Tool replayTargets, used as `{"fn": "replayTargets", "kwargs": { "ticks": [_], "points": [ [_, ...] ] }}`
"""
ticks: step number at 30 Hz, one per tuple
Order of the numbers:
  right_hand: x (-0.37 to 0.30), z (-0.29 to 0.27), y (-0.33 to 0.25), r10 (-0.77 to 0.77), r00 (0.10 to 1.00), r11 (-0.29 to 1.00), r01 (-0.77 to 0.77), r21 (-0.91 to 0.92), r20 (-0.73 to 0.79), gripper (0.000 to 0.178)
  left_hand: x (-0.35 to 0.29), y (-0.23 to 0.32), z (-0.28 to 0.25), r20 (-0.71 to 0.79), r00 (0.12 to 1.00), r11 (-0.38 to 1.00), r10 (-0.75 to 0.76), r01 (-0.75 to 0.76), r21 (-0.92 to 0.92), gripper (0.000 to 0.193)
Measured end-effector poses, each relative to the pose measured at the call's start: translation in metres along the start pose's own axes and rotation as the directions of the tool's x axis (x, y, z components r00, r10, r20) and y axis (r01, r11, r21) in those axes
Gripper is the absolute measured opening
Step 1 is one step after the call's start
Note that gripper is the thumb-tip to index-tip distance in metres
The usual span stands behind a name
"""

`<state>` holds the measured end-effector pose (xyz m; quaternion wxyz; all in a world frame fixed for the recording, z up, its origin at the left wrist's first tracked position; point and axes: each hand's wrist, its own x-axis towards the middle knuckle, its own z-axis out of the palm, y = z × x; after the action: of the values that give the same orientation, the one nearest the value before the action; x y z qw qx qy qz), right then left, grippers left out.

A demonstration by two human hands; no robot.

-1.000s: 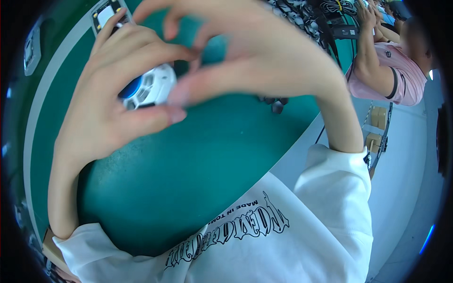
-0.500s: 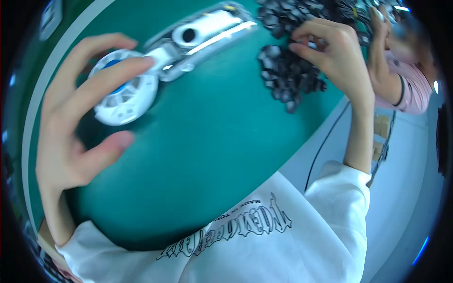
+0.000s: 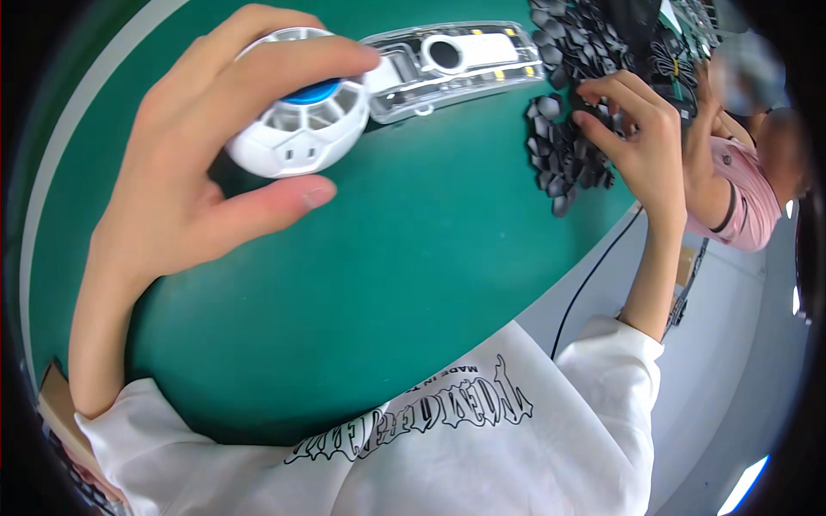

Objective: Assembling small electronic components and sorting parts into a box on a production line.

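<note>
Round white housing (image 3: pixel 297 156), blue centre, ribbed openings, two small slots on the near side: on the far left of the desk (image 3: pixel 370 284). Judged light, stiff and smooth, perhaps slippery, the ribs somewhat fragile; best held by opposite sides of the outer rim.

Left hand (image 3: pixel 185 163): over the housing, fingers spread wide, one lying across its top; thumb just beside the near edge, contact uncertain.

Clear elongated case (image 3: pixel 413 105), white insert and dark round spot: just right of the housing.

Dark faceted pieces (image 3: pixel 551 163), a loose heap: far right.

Right hand (image 3: pixel 641 129): at the heap, thumb and forefinger narrowly apart; whether a piece is between them, cannot tell.

Beyond, right: coiled cable (image 3: pixel 674 69); co-worker in pink shirt (image 3: pixel 747 211).
</note>
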<state>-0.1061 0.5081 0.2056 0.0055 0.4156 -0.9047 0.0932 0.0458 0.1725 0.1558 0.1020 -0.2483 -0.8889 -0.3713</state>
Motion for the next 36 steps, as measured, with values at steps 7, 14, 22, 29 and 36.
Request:
{"fn": "replayTargets", "kwargs": {
  "ticks": [7,14,22,29,36],
  "points": [
    [0.001,0.001,0.010,-0.006,0.999,0.996,0.003,-0.088,-0.038,0.013,0.002,0.000,0.004,-0.004,1.000,0.999,-0.031,0.031,-0.020,0.062],
    [0.000,0.009,0.012,-0.038,0.982,0.979,0.000,-0.202,-0.186,0.010,0.006,-0.002,0.001,-0.004,1.000,1.000,0.029,-0.029,0.006,0.062],
    [0.012,0.007,0.008,0.082,0.982,0.996,-0.084,-0.003,-0.170,0.007,0.007,-0.005,0.000,0.010,1.000,1.000,0.015,-0.015,-0.016,0.062],
    [0.035,-0.023,-0.091,0.136,0.985,0.834,-0.055,0.549,-0.109,0.012,0.011,-0.004,-0.007,-0.123,0.992,1.000,0.027,-0.027,0.002,0.065],
    [0.077,0.037,-0.132,-0.351,0.849,0.808,0.488,0.331,-0.395,0.017,0.025,-0.034,-0.015,-0.120,0.983,0.990,0.141,-0.140,0.023,0.060]
  ]
}}
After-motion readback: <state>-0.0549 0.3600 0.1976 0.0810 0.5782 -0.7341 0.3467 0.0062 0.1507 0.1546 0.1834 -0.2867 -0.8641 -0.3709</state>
